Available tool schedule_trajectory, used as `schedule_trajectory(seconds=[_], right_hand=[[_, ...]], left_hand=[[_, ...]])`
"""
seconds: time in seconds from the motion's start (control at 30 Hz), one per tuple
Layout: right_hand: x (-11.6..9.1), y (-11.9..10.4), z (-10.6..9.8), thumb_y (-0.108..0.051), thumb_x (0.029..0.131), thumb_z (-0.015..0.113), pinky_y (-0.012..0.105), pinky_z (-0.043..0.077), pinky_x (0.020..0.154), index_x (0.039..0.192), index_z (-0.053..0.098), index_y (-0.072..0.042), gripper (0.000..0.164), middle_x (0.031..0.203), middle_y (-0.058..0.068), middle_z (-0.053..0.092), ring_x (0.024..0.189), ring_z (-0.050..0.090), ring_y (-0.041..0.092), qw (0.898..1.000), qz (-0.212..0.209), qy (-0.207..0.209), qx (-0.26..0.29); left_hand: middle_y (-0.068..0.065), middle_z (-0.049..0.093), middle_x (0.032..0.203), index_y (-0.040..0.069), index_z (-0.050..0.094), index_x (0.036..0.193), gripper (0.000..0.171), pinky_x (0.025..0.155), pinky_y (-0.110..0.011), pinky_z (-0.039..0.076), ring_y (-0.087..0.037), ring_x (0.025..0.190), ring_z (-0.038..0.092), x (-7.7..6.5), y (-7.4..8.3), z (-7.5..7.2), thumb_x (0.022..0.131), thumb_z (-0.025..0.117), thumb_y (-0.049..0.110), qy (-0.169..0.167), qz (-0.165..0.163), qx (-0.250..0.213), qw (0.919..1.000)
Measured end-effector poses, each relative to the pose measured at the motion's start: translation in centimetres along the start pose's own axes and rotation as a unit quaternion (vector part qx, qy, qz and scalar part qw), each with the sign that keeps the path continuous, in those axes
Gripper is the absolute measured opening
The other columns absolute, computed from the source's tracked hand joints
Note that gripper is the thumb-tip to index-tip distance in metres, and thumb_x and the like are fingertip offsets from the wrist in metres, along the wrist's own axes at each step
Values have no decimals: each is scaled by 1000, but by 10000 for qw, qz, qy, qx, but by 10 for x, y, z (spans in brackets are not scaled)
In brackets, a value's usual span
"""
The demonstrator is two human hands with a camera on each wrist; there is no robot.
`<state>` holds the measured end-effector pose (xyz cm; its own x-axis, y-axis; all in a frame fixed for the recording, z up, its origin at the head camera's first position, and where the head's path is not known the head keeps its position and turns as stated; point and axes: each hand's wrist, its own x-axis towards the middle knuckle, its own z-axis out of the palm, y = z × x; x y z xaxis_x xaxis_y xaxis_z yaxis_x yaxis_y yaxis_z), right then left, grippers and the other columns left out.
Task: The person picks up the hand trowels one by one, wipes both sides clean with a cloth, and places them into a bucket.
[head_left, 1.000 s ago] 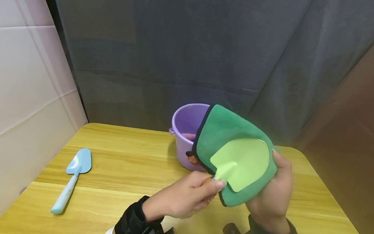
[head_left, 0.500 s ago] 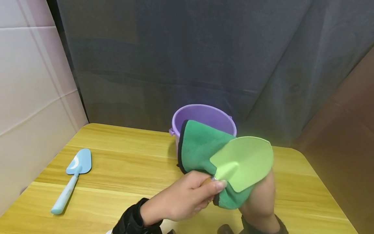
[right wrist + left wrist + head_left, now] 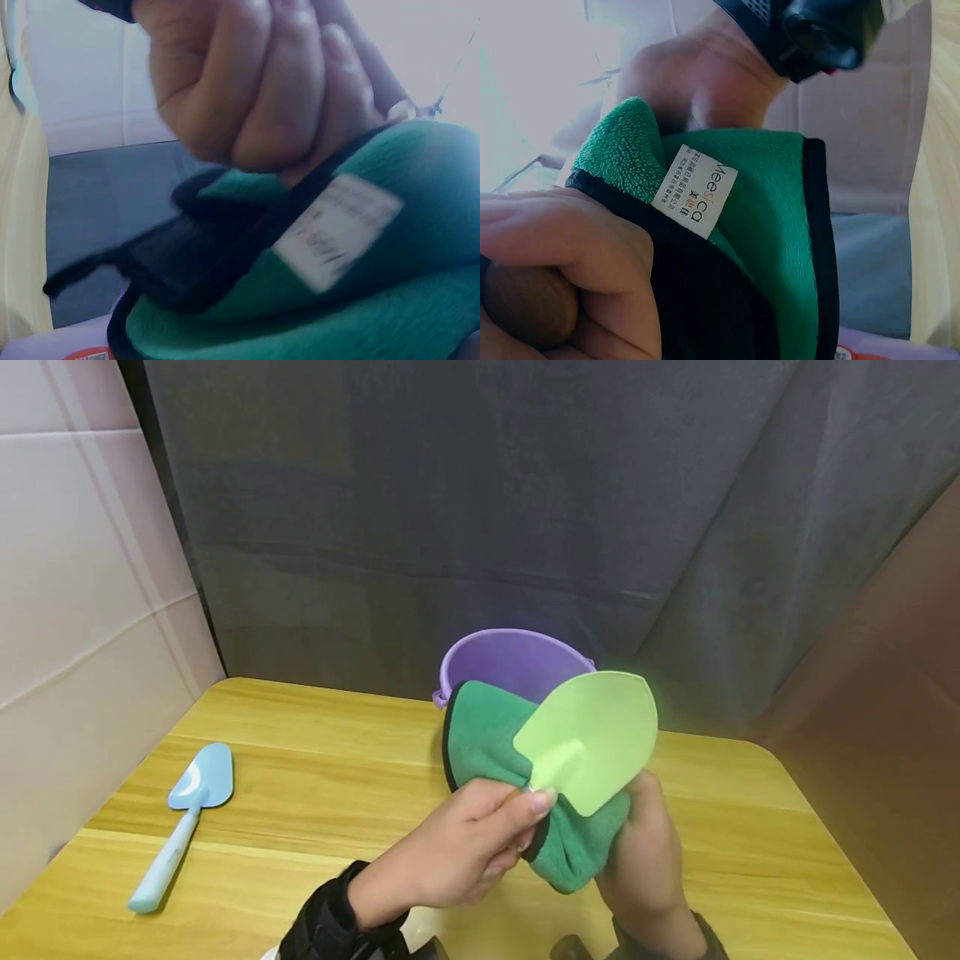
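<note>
My left hand [image 3: 468,839] grips a garden trowel by its wooden handle, with the light green blade [image 3: 588,739] tilted up to the right. The round handle end [image 3: 529,304] sticks out of that fist in the left wrist view. Behind the blade, my right hand [image 3: 648,856] holds a green towel [image 3: 487,722] with black edging, bunched around the blade's base. Most of the right fingers are hidden by towel and blade. A white printed label [image 3: 696,191] lies on the towel's plush side. The right wrist view shows the left fingers curled just above the black edging.
A purple bucket [image 3: 510,653] stands at the table's back, partly covered by towel and blade in the head view. On the left lies a light blue trowel [image 3: 180,827], blade away from me. A dark curtain [image 3: 480,510] hangs behind the wooden table [image 3: 315,760].
The right hand has moved left with the towel, which went from spread behind the blade to bunched. The light green trowel has shifted slightly up and left, its blade turning more upright.
</note>
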<state>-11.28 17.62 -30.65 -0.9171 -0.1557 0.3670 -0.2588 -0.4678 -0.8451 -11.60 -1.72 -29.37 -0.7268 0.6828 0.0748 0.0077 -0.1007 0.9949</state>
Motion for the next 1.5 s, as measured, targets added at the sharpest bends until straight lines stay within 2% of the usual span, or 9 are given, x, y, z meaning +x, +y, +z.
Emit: schedule_trajectory(seconds=[0.27,0.4,0.63,0.77,0.97,1.17,1.33,1.4,1.5], right_hand=[[4,-9,-4,-20,110,7,30,55,93,126,52,2,52,119,7,61,108,62,16,9931,-248,-611,971],[4,-18,1,-21,111,10,29,57,87,119,56,1,51,112,7,64,101,64,16,9924,-326,-398,1118],[2,-25,3,-24,112,14,30,57,85,119,56,1,50,111,8,63,99,64,17,9911,-424,-124,1257],[1,-25,-1,-24,111,9,34,56,89,123,53,5,54,115,12,62,102,63,22,9833,-679,-179,1678],[2,-30,-9,-23,109,1,40,56,87,116,54,11,64,112,20,64,98,65,30,9629,-1195,-204,2411],[3,-37,-11,-22,108,8,43,56,84,113,53,12,57,109,22,64,94,66,34,9543,-1591,371,2504],[5,-38,-13,-20,107,14,44,57,77,108,55,13,53,104,23,66,89,67,33,9496,-1945,997,2248],[4,-37,-13,-18,107,16,43,57,77,108,56,13,51,103,22,66,88,67,32,9496,-2028,1282,2016],[4,-34,-10,-15,106,25,39,57,81,113,57,14,44,105,20,67,89,66,27,9520,-2202,1754,1202]], left_hand=[[4,31,49,-6,39,73,57,33,-24,21,-8,36,25,5,-5,-4,108,45,38,226,-63,84,9997],[4,31,49,-6,41,73,55,35,-23,21,-8,37,26,7,-10,-3,108,45,36,329,-32,146,9993],[4,34,51,0,47,72,51,44,-21,27,-5,44,33,9,-9,-2,108,44,36,580,223,1135,9916],[4,35,50,-1,49,74,51,46,-20,29,-5,44,35,9,-10,-2,108,44,36,629,184,1252,9900],[3,35,50,-2,50,74,50,45,-20,29,-6,43,35,11,-14,-2,108,45,34,559,125,1240,9906],[6,34,50,2,49,71,54,45,-21,30,-4,44,34,12,-15,-3,108,43,41,517,140,1699,9840],[7,32,52,7,47,69,55,46,-22,28,-2,46,31,11,-14,-4,108,42,45,502,297,2087,9762],[7,32,52,7,47,69,54,45,-22,27,-3,45,31,11,-13,-4,107,42,45,496,287,2057,9769],[7,32,51,8,48,70,53,44,-22,26,-3,45,31,11,-13,-3,107,44,46,572,234,2041,9770]])
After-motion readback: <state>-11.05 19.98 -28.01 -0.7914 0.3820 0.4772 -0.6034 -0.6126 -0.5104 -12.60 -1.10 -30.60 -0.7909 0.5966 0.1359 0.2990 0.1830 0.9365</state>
